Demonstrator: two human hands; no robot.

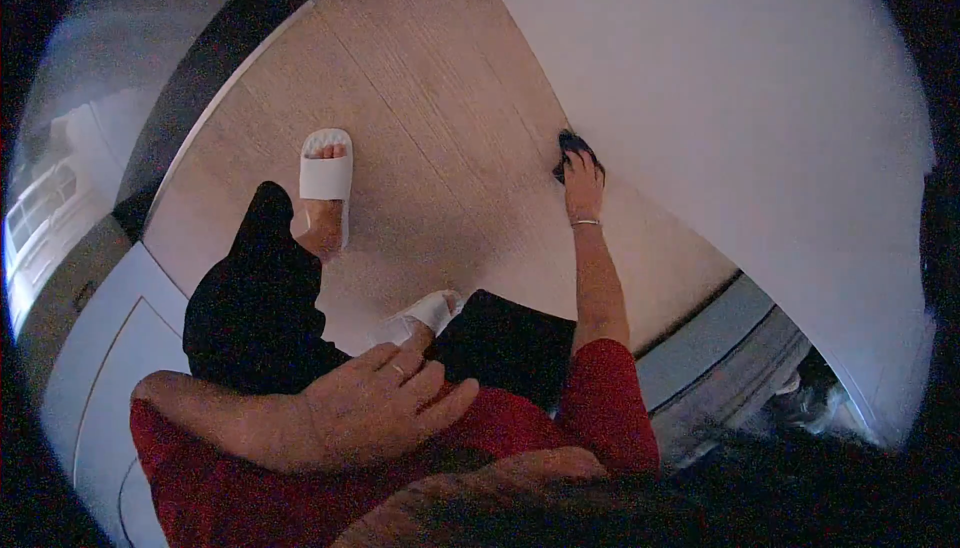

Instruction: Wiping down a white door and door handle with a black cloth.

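Note:
My right hand (584,177), with a light bracelet at its wrist, reaches out to the base of a pale wall. Its fingers are bent over a dark cloth (576,144), which lies on the wood-look floor (420,98) against the wall's edge. The cloth shows beyond and beside the fingers; the palm's underside is hidden. Bent across the front of my body, my left hand (375,405) wears a ring and rests near the red shirt (510,420). Nothing shows in it, and its fingers are slightly apart.
The pale wall (720,98) fills the upper right. White slide sandals (326,177) are on my feet, below black trousers. A white panel (120,368) stands at lower left, a dark strip (210,75) runs along the floor's left edge, and a grey layered edge (705,360) lies at lower right.

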